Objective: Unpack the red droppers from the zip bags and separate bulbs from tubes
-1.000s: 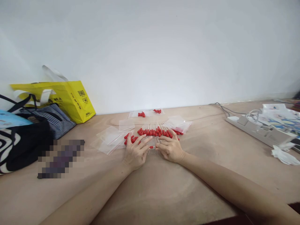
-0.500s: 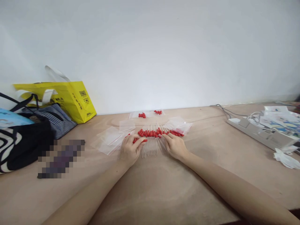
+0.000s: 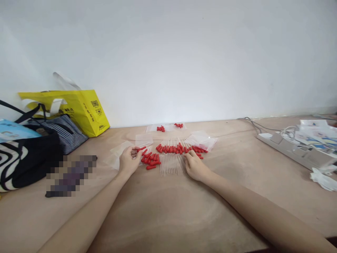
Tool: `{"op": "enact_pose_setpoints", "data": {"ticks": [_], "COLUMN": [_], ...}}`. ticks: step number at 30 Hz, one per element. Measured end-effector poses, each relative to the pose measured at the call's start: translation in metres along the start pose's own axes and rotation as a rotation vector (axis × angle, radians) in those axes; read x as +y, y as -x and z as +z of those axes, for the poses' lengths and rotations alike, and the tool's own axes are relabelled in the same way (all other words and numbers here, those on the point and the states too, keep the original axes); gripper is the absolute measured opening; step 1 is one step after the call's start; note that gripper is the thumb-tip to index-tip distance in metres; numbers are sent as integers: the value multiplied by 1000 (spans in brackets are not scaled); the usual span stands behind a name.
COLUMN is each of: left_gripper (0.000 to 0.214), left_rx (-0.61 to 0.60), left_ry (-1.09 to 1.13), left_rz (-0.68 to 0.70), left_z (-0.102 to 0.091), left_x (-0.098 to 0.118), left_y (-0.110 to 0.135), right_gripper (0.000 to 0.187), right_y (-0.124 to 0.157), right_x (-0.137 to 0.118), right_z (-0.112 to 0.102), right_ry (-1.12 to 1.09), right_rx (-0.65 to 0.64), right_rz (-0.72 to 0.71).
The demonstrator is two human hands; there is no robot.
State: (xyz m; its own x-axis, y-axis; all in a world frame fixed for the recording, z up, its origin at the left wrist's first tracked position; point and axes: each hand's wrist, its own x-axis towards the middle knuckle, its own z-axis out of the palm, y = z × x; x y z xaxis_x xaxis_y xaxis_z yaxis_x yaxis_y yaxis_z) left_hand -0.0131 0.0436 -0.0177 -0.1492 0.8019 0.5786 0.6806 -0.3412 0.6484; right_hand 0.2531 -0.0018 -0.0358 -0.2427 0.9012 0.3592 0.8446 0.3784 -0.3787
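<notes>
My left hand (image 3: 129, 161) pinches a red rubber dropper bulb (image 3: 141, 149) between thumb and fingers, left of the middle. Just below it lies a loose heap of red bulbs (image 3: 151, 160). My right hand (image 3: 195, 165) rests on the table with its fingers curled against the right end of a row of clear thin tubes (image 3: 170, 165); what its fingertips hold is hidden. Behind those tubes lies a row of droppers with red bulbs (image 3: 171, 149), their clear stems pointing away from me. More red bulbs reach right, past my right fingers.
Clear zip bags (image 3: 144, 140) lie left and right of the droppers, and bags with red-bulbed pieces (image 3: 160, 129) lie near the wall. A yellow bag (image 3: 89, 112) and striped pouch (image 3: 70, 130) stand left. A power strip (image 3: 279, 142), papers and a crumpled tissue (image 3: 323, 179) are right.
My left hand has moved left and away from the heap with one red bulb, leaving the heap uncovered. My right hand has shifted slightly; the clear piece at its fingertips no longer shows.
</notes>
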Motion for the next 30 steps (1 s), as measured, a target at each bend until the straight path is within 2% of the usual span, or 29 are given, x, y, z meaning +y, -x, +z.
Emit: {"op": "enact_pose_setpoints", "data": {"ticks": [4, 9, 14, 17, 20, 24, 30], "left_gripper": [21, 16, 14, 16, 16, 16, 15], "left_rx": [-41, -58, -103, -114, -94, -32, -32], "left_ry": [-26, -248, -384, -412, -408, -433, -416], "left_rz": [59, 187, 252, 272, 284, 308, 337], "left_z": [3, 7, 13, 14, 12, 10, 8], "left_x": [9, 17, 18, 20, 20, 19, 21], "left_y": [5, 9, 10, 11, 11, 12, 17], "right_gripper": [20, 22, 21, 18, 19, 22, 22], "right_y": [1, 1, 0, -6, -18, -33, -39], "right_x": [-3, -4, 1, 10, 20, 21, 11], "right_z": [-4, -3, -1, -6, -13, -17, -20], "right_ry": [-142, -276, -383, -259, -74, 158, 360], "right_rx": [27, 19, 57, 132, 169, 114, 4], "right_rz": [17, 80, 96, 68, 104, 160, 61]}}
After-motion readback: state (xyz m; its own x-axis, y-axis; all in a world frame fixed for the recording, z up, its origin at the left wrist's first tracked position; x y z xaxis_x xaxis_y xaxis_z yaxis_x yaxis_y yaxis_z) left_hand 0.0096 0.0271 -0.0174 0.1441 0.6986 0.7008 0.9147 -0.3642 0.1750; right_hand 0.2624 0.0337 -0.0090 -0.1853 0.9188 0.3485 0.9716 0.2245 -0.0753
